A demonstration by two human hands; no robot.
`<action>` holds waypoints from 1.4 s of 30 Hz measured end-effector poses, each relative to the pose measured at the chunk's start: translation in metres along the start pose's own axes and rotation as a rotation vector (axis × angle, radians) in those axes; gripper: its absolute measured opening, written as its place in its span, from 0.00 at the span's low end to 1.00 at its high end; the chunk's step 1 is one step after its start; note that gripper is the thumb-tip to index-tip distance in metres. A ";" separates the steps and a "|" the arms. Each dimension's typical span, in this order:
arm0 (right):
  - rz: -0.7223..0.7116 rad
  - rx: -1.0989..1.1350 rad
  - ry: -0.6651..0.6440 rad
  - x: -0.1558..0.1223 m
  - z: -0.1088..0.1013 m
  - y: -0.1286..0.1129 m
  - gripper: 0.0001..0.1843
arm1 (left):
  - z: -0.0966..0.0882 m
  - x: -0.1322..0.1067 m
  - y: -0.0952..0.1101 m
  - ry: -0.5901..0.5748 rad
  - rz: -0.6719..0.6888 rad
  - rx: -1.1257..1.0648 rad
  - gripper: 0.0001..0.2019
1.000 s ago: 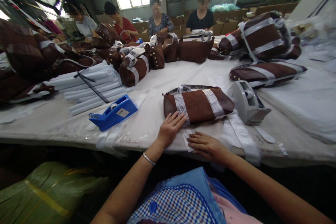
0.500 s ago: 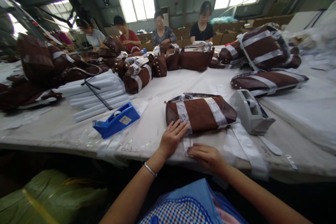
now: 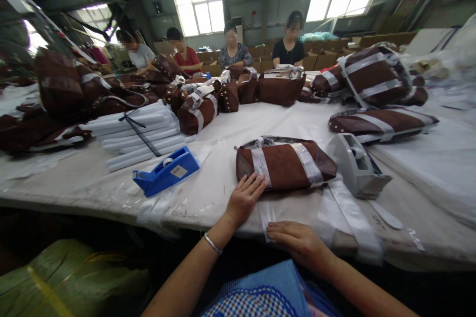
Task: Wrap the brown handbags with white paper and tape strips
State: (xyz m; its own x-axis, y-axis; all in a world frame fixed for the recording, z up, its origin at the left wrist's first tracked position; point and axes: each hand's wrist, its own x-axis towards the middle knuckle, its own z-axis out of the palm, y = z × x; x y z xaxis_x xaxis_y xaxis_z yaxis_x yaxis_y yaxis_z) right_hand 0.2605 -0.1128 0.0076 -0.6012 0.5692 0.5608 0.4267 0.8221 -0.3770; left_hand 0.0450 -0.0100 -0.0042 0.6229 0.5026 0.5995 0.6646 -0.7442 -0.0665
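A brown suede bag (image 3: 284,164) wrapped in two white strips lies on the white table (image 3: 223,183) right in front of me. My left hand (image 3: 243,199) lies flat with fingers spread, its fingertips pressing the bag's near left end where one strip crosses it. My right hand (image 3: 293,240) rests palm down near the table's front edge, fingers stretched over the loose end of a white strip (image 3: 267,214) that runs from the bag.
A blue tape dispenser (image 3: 166,170) sits to the left, a grey one (image 3: 356,166) to the right of the bag. White paper rolls (image 3: 137,131) lie at the left. Many more brown bags (image 3: 372,77) crowd the table's far side, where several seated people work.
My right hand has slid back toward the table's front edge along the strip. The left hand stays on the bag's end. The camera has tilted up a little.
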 end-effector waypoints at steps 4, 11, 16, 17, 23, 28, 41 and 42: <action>-0.012 -0.025 0.001 0.000 -0.004 -0.002 0.14 | 0.000 0.000 0.000 0.017 0.007 0.013 0.24; -0.121 -0.056 -0.010 0.025 -0.031 0.004 0.15 | -0.005 0.002 0.005 -0.001 0.052 0.112 0.21; -0.119 -0.101 0.028 0.062 -0.061 0.020 0.14 | -0.008 0.001 0.005 0.009 0.119 0.157 0.19; -0.105 -0.102 0.023 0.069 -0.066 0.025 0.14 | -0.008 0.000 0.004 0.018 0.126 0.149 0.19; 0.032 -0.018 -0.037 0.102 -0.078 0.053 0.13 | -0.012 -0.007 0.006 0.064 0.005 -0.117 0.19; 0.140 -0.034 -0.042 0.121 -0.073 0.076 0.12 | -0.023 0.002 0.017 0.071 -0.250 -0.380 0.23; 0.169 -0.300 -0.143 0.135 -0.047 0.115 0.11 | -0.009 0.026 0.033 0.173 -0.592 -0.231 0.29; 0.188 -0.313 -0.152 0.136 -0.046 0.116 0.12 | -0.009 0.026 0.034 0.169 -0.596 -0.222 0.30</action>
State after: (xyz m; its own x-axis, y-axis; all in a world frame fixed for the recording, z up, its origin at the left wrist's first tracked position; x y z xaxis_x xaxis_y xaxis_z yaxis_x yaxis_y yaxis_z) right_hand 0.2593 0.0597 0.0740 -0.5764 0.7240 0.3788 0.7102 0.6732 -0.2061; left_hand 0.0801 -0.0258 0.0163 0.0889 0.7946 0.6006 0.7636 -0.4415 0.4712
